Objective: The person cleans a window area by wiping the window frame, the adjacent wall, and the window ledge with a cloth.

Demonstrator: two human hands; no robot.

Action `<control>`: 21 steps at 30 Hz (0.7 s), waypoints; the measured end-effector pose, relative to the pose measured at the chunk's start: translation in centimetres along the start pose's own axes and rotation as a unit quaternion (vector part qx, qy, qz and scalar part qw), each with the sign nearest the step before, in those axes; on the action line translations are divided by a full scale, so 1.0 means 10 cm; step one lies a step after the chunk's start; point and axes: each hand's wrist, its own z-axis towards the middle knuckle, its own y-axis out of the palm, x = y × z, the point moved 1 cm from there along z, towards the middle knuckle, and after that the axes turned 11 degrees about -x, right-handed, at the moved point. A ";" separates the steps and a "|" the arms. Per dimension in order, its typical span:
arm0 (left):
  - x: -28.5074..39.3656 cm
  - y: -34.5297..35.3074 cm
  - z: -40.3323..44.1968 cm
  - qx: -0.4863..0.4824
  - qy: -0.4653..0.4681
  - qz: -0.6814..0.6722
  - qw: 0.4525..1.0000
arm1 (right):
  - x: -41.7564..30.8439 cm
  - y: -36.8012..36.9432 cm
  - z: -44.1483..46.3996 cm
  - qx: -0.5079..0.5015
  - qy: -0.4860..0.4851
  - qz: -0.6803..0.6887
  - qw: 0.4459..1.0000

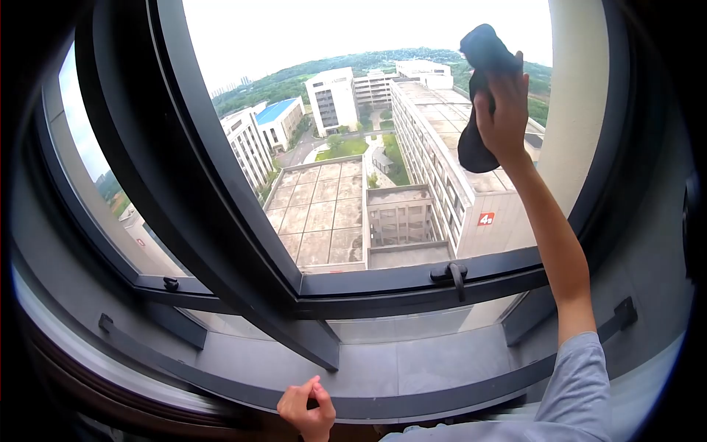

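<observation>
The right hand (502,121) has its fingers spread narrowly over a limp, dark grey cloth (477,144), holding it up against the large clear glass pane (412,29) near its upper right corner, well above the black metal window handle (458,278) on the bottom frame. The left hand (308,412) is curled, fingertips drawn together, beside the long dark grey metal rail (368,407); whether it pinches anything I cannot tell. With the cloth's lower part hanging past the palm, a loose grip could let it slip, and overreaching could upset the person's balance.
</observation>
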 end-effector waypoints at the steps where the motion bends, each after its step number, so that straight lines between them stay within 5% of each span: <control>1: 0.02 0.01 0.01 -0.002 -0.006 -0.001 1.000 | 0.06 0.03 0.05 0.033 0.010 0.009 0.999; 3: 0.06 0.01 0.04 0.007 -0.004 -0.004 1.000 | -0.12 0.14 -0.01 0.059 -0.004 -0.009 0.998; 10: 0.02 0.01 0.02 -0.006 0.014 0.005 1.000 | -1.10 0.27 -0.87 -0.159 -0.174 0.067 0.970; 15: 0.01 -0.01 0.05 -0.023 0.032 -0.030 0.999 | -1.38 0.47 -1.56 -0.196 -0.235 0.244 0.920; 21: 0.00 -0.05 0.08 -0.032 0.048 -0.048 0.997 | -1.35 0.44 -1.82 -0.250 -0.367 0.213 0.871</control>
